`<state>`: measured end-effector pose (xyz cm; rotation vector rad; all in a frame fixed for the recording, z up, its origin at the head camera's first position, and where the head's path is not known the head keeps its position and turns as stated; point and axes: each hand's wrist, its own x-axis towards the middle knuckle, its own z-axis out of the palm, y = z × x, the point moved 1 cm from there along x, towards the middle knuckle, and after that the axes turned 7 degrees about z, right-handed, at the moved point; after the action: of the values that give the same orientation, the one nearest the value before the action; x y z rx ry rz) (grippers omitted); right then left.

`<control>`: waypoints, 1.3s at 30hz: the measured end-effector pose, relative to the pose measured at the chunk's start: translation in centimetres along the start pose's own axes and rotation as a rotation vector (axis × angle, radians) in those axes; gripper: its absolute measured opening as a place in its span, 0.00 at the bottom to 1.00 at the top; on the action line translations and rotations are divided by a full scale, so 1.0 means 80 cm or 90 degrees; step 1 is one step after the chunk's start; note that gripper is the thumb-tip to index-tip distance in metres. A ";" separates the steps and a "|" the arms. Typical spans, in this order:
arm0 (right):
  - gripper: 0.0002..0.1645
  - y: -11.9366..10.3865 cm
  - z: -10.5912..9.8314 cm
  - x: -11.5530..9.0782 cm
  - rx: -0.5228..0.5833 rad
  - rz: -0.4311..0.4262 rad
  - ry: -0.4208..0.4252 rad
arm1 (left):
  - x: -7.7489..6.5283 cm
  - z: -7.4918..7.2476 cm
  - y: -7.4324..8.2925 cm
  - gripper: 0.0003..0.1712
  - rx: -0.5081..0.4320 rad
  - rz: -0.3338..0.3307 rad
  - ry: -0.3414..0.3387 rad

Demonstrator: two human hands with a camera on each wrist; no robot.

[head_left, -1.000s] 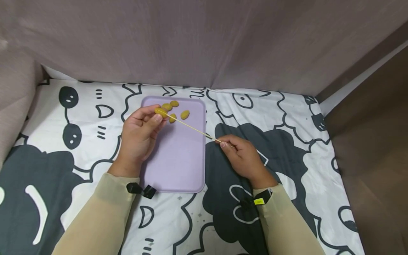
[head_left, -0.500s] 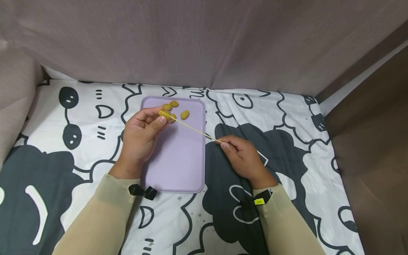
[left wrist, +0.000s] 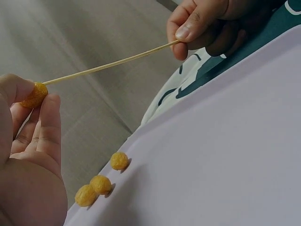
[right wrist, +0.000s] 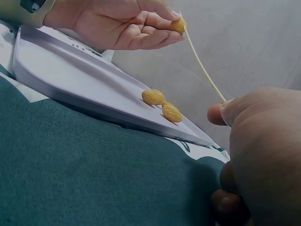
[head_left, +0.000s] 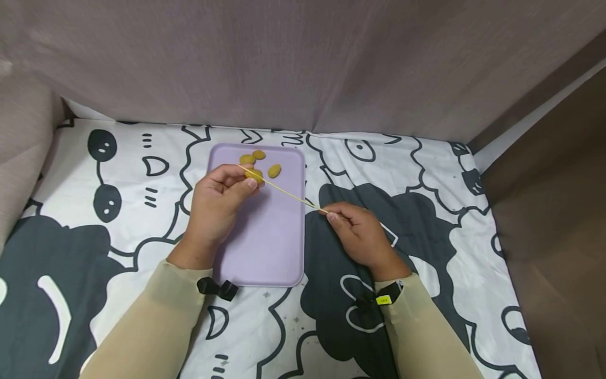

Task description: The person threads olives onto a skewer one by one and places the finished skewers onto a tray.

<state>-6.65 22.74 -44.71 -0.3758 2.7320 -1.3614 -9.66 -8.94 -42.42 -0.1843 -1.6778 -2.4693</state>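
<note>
My left hand (head_left: 215, 202) pinches a small yellow-brown oval ball (left wrist: 35, 96) between thumb and fingers, above the far part of a lilac tray (head_left: 265, 237). It looks wrinkled, like a dried fruit; its kind is unclear. From the right, my right hand (head_left: 357, 231) pinches a thin, slightly bowed wooden skewer (left wrist: 113, 63). The skewer's far tip shows past the ball in the head and right wrist views. Whether it runs through the ball or along its side I cannot tell. Three similar balls (head_left: 274, 170) lie on the tray; another may be hidden behind the held one.
A black-and-white patterned cloth (head_left: 156, 142) covers the surface under the tray. Grey-brown fabric (head_left: 303, 63) hangs as a wall at the back, and a brown panel (head_left: 558, 221) stands at the right.
My left hand has moved right and slightly down with the ball, closer to my right hand. More of the skewer's tip shows beyond the ball. My right hand has hardly moved.
</note>
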 end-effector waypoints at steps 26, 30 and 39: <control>0.11 0.001 0.000 0.000 -0.002 -0.023 0.004 | -0.012 0.022 0.003 0.13 0.093 -0.008 -0.048; 0.11 0.001 0.000 0.000 0.006 -0.026 0.007 | -0.013 0.026 0.004 0.11 0.094 -0.011 -0.061; 0.10 0.000 0.001 0.001 0.012 -0.021 0.002 | -0.017 0.033 0.004 0.11 0.089 -0.002 -0.078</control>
<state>-6.69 22.66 -44.72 -0.4202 2.7259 -1.3962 -8.21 -6.54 -41.43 -0.3230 -1.8932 -2.3743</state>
